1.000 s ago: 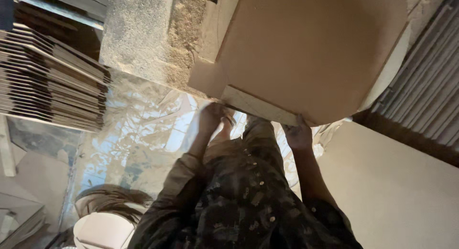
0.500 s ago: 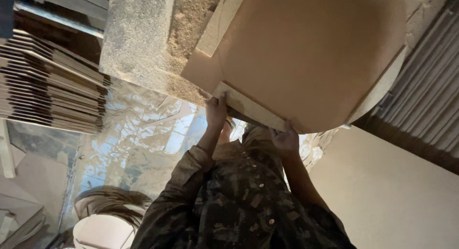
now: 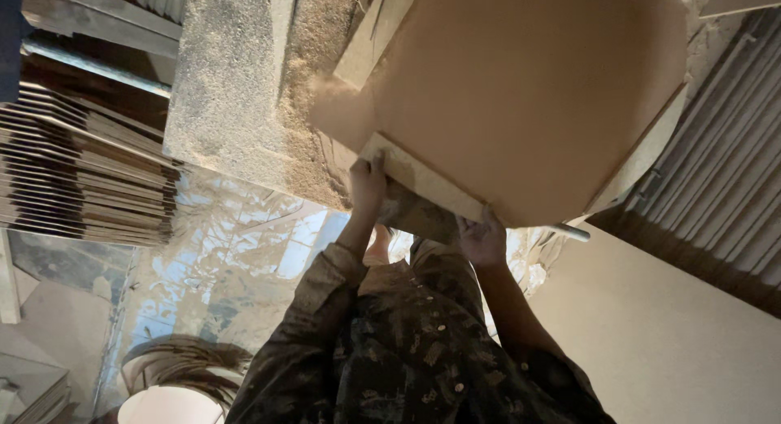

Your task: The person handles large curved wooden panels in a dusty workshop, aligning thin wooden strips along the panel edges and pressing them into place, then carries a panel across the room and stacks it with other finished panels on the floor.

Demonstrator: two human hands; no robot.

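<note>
A large tan fibreboard panel [image 3: 529, 90] fills the upper middle of the view, tilted, with its near edge toward me. My left hand [image 3: 366, 184] grips that near edge at its left end. My right hand [image 3: 482, 238] grips the same edge further right, fingers curled under it. Both arms reach up from a camouflage-patterned shirt [image 3: 407, 351]. A puff of sawdust [image 3: 333, 107] hangs at the panel's left corner.
A sawdust-covered slab [image 3: 236, 90] lies left of the panel. Several thin boards are stacked [image 3: 81, 180] at the far left. Corrugated metal sheeting [image 3: 724, 188] stands at right, above a pale flat board [image 3: 667, 343]. Crinkled plastic sheet [image 3: 236, 261] covers the floor.
Both hands have moved up and forward with the panel's near edge, and the panel now sits higher and more tilted. Sawdust has come off its left corner.
</note>
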